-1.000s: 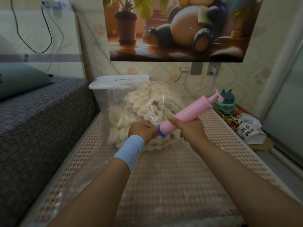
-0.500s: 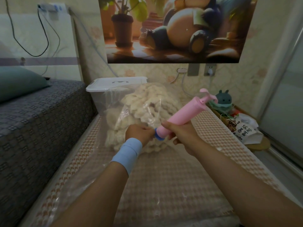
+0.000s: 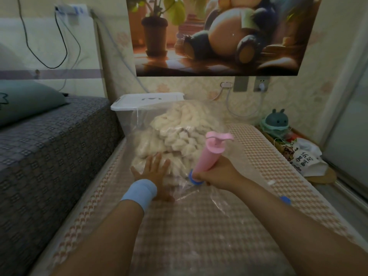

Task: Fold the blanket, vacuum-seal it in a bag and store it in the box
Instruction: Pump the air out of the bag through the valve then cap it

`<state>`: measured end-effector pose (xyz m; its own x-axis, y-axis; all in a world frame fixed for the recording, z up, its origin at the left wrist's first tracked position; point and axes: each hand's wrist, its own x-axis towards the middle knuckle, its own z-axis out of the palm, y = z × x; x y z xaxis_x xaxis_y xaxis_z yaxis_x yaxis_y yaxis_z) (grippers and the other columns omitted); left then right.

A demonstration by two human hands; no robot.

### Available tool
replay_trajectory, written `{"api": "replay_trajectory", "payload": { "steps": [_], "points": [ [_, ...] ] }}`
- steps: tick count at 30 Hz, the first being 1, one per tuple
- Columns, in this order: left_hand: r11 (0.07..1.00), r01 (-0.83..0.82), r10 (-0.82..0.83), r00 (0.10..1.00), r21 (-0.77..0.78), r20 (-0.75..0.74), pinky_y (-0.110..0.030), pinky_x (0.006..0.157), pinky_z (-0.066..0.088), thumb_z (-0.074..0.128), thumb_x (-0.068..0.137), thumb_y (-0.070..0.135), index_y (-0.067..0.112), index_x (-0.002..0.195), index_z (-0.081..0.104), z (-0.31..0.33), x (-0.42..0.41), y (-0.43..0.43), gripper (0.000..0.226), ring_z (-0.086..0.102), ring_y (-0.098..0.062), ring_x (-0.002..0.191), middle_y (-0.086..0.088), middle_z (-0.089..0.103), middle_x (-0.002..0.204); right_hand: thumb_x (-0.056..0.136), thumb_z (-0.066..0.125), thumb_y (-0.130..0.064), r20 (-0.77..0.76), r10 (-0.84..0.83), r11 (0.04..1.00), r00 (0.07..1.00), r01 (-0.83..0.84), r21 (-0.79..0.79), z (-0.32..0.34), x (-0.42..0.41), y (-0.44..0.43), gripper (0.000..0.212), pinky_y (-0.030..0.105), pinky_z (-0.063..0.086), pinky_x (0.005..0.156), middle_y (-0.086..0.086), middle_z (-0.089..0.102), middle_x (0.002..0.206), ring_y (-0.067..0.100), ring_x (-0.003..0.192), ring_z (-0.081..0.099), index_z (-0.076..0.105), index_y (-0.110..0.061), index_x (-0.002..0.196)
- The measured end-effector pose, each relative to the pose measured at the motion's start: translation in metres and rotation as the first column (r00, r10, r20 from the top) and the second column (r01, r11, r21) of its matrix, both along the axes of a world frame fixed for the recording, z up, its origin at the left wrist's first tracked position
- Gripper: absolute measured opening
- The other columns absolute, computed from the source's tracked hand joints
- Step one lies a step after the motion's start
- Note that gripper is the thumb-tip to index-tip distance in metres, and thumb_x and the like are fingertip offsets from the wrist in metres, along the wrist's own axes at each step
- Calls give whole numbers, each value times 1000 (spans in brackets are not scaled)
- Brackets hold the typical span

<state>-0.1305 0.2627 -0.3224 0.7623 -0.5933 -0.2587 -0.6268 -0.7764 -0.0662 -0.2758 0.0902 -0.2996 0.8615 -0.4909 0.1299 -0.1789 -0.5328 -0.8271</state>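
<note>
my left hand (image 3: 154, 172) flat, pressing near side of bagged blanket (image 3: 175, 132) | my right hand (image 3: 217, 175) gripping pink pump (image 3: 207, 158) upright on bag (image 3: 191, 193)

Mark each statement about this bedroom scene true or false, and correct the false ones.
1. The right hand grips the pink plastic hand pump. True.
2. The left hand pulls the pump's handle. False: it presses flat on the clear plastic bag.
3. The white lid sits on the clear storage box. True.
4. The cream knitted blanket lies inside the box. False: it is in the bag, before the box.
</note>
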Motion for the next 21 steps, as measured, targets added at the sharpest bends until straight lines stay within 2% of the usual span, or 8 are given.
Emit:
{"api": "replay_trajectory", "payload": {
  "steps": [3, 5, 8, 10, 14, 17, 19, 21],
  "points": [
    [1000, 23, -22, 997, -18, 70, -65, 112, 0, 66, 55, 81, 33, 149, -20, 17, -11, -8, 136, -25, -28, 143, 0, -33, 154, 56, 82, -42, 0, 48, 996, 999, -48, -71, -9, 10, 0, 29, 30, 57, 70, -9, 71, 71, 2, 68, 65, 68, -24, 74],
    [978, 105, -86, 990, -180, 111, -56, 116, 7, 67, 57, 78, 34, 151, -8, 39, -18, -12, 128, -11, -26, 147, 1, -17, 159, 60, 82, -45, -18, 64, 994, 998, -66, -85, -12, 15, -3, 32, 32, 58, 77, -10, 73, 78, 3, 76, 67, 69, -25, 82],
    [681, 210, -342, 938, -702, -51, -38, 113, 31, 79, 53, 65, 36, 146, 27, 69, -39, -20, 110, 27, -15, 140, 6, 26, 153, 63, 76, -54, -30, 113, 982, 993, -116, -147, -6, 13, 1, 40, 23, 49, 75, -16, 65, 90, 7, 89, 62, 62, -33, 93],
    [507, 90, -417, 896, -857, -153, -17, 95, 43, 88, 56, 43, 29, 129, 51, 71, -56, -28, 83, 52, -4, 117, 10, 54, 128, 65, 71, -46, -27, 175, 951, 984, -176, -253, 0, 10, 3, 55, 20, 46, 77, -11, 62, 107, 12, 103, 60, 63, -30, 117],
    [427, -32, -362, 910, -904, -203, -29, 88, 54, 84, 69, 26, 16, 112, 68, 64, -63, -45, 46, 66, -14, 97, 2, 70, 104, 78, 61, -6, -47, 233, 950, 971, -238, -202, 21, -1, -1, 62, 4, 42, 69, -12, 59, 122, 8, 108, 58, 54, -26, 136],
    [387, -62, -348, 914, -920, -208, -35, 89, 54, 81, 73, 23, 16, 119, 64, 69, -66, -48, 49, 65, -12, 98, 1, 70, 107, 70, 41, -35, 270, 46, 972, 962, 19, -235, 50, -19, -4, 64, 21, 47, 90, -9, 63, 123, 5, 107, 59, 57, -25, 131],
    [378, -83, -348, 910, -922, -225, -28, 83, 55, 80, 74, 21, 18, 118, 61, 71, -71, -48, 48, 65, -9, 93, 5, 68, 103, 76, 38, -33, 456, 56, 958, 888, 80, -275, 69, -34, -1, 61, 21, 47, 76, -11, 60, 114, 0, 84, 57, 53, -25, 134],
    [387, -64, -347, 914, -920, -210, -15, 72, 51, 78, 75, 20, 22, 111, 61, 73, -77, -48, 39, 62, -2, 85, 12, 66, 94, 86, 49, -31, 465, 154, 883, 872, 90, -461, 85, -45, 9, 51, 23, 45, 63, -12, 55, 109, 6, 73, 53, 49, -30, 137]
  ]
}}
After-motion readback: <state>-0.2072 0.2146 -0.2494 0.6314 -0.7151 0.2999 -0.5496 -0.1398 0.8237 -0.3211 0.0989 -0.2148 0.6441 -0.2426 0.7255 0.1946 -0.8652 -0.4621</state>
